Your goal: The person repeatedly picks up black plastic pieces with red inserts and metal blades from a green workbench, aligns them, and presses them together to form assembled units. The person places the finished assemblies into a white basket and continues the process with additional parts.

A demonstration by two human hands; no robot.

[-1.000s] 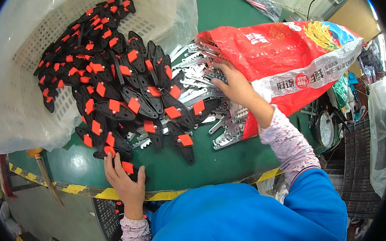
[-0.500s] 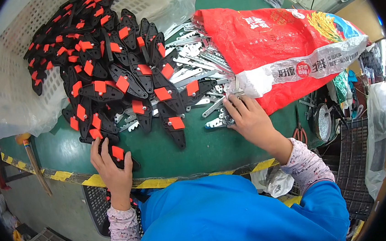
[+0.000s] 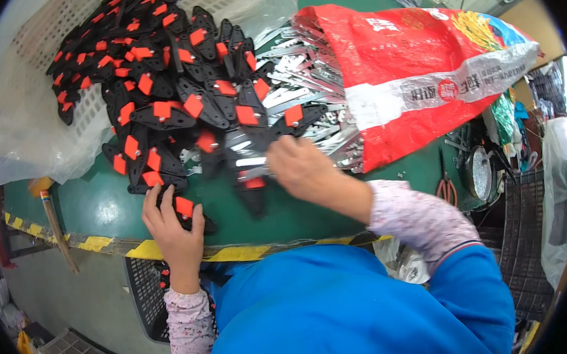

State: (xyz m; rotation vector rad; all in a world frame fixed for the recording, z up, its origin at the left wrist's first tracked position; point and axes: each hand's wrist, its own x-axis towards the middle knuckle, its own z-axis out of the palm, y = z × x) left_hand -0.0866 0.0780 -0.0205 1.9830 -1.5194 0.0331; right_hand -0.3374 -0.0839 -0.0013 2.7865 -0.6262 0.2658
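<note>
At the table's front edge, my left hand (image 3: 178, 237) has its fingers and thumb closed around a black plastic part with a red tab (image 3: 184, 207). My right hand (image 3: 302, 170), palm down with fingers pinched, holds a silvery metal strip (image 3: 251, 161), smeared by motion. The strip is over a black part with a red tab (image 3: 252, 184). Behind my left hand lies a big heap of similar black parts (image 3: 163, 113). Loose toothed metal strips (image 3: 301, 74) spill from the mouth of a red woven sack (image 3: 415, 57) on the right.
A white perforated basket (image 3: 17, 99) lined with clear plastic stands behind the heap at left. Yellow-black tape (image 3: 236, 253) marks the green table's front edge. A hammer (image 3: 50, 204) lies at the left edge. Red-handled pliers (image 3: 446, 188) and a round tin (image 3: 479, 173) are at right.
My right hand has moved left from the strips by the sack's mouth, carrying a metal strip over the black parts. My left hand stays on its black part. The whole view has shifted slightly.
</note>
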